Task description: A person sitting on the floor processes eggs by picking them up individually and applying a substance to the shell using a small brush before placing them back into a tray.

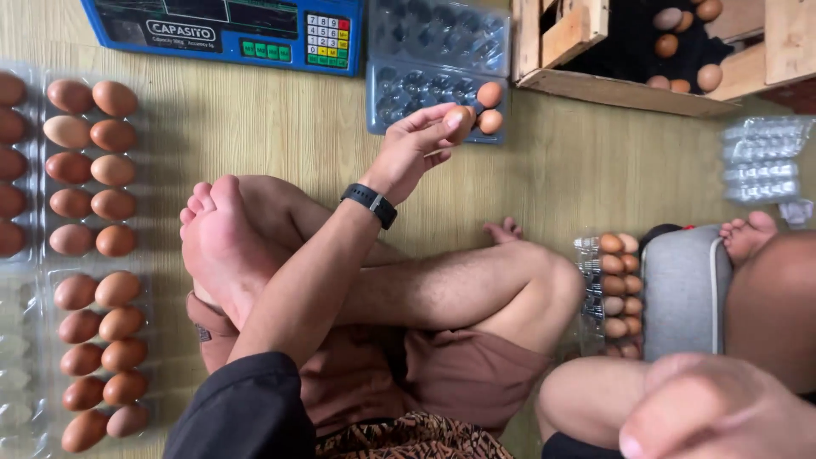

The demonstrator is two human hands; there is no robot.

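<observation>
Pale wooden flooring (255, 136) is seen beneath the left hand (416, 144), by which a brown egg (460, 124) is pinched in closed fingertips just over a clear plastic egg tray (408, 93) holding two eggs, while the right hand (714, 416) looms blurred, its grip indiscernible.

Left hand (414, 146) reaches forward, fingertips pinched (wrist banded); right hand (714, 408) blurred near

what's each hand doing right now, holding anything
Left hand: fingers closed on a brown egg over the clear egg tray.
Right hand: blurred at the frame's edge; cannot tell.
</observation>
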